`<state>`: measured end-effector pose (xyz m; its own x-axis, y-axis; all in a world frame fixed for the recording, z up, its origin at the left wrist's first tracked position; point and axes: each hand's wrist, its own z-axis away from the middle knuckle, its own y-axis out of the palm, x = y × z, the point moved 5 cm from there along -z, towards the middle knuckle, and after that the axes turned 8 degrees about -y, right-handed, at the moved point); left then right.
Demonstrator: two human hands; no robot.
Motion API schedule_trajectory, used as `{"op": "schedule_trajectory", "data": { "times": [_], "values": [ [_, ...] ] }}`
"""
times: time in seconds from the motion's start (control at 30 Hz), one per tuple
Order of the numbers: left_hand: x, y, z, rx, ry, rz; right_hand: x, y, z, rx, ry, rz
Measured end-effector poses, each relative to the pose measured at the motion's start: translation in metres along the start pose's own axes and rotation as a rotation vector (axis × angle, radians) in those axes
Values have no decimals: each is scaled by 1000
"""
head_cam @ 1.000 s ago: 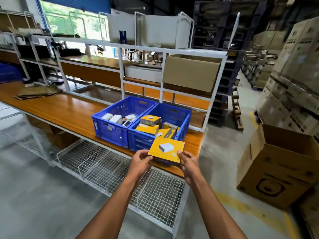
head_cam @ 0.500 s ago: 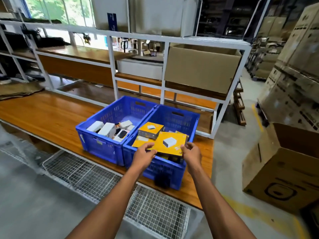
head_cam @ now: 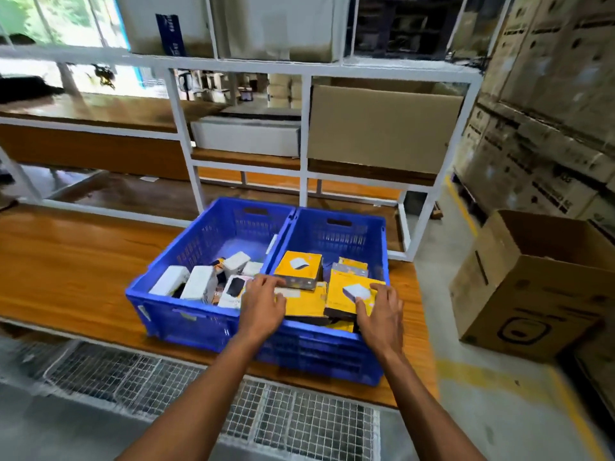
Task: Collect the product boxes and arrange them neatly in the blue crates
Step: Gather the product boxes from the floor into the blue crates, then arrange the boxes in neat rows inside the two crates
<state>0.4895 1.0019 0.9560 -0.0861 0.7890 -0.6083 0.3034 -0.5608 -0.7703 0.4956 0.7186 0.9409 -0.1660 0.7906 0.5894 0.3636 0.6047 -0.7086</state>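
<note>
**Over the right crate, both hands on yellow boxes**

On the wooden bench (head_cam: 66,261) stand two blue crates side by side. The left crate (head_cam: 173,314) holds white boxes (head_cam: 199,286). The right crate (head_cam: 336,357) holds yellow boxes. The left hand (head_cam: 263,302) lies with straight fingers on a flat yellow box (head_cam: 307,302); the right hand (head_cam: 382,311) lies spread, gripping nothing, on the yellow box with a white picture (head_cam: 346,291)

Two blue crates (head_cam: 213,322) sit side by side on a wooden bench (head_cam: 66,277), where the left hand (head_cam: 264,302) and right hand (head_cam: 382,311) rest with straight fingers on yellow boxes (head_cam: 346,291) in the right-hand one.
</note>
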Motion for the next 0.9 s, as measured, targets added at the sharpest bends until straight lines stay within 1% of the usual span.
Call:
{"op": "schedule_trajectory", "data": {
  "times": [0.1,0.17,0.23,0.33,0.43,0.9],
  "values": [
    [29,-2,-17,32,62,-238,4,5,3,-20,-35,141],
    [41,1,-23,82,91,-292,5,10,2,-11,-30,227],
    [44,3,-22,86,90,-293,7,13,2,-6,-21,269],
    [45,4,-19,37,74,-295,10,15,3,-13,-3,285],
    [46,6,-18,18,82,-292,12,13,3,-28,-23,300],
    [52,10,-19,92,81,-319,23,9,4,-37,2,277]
  ]
}}
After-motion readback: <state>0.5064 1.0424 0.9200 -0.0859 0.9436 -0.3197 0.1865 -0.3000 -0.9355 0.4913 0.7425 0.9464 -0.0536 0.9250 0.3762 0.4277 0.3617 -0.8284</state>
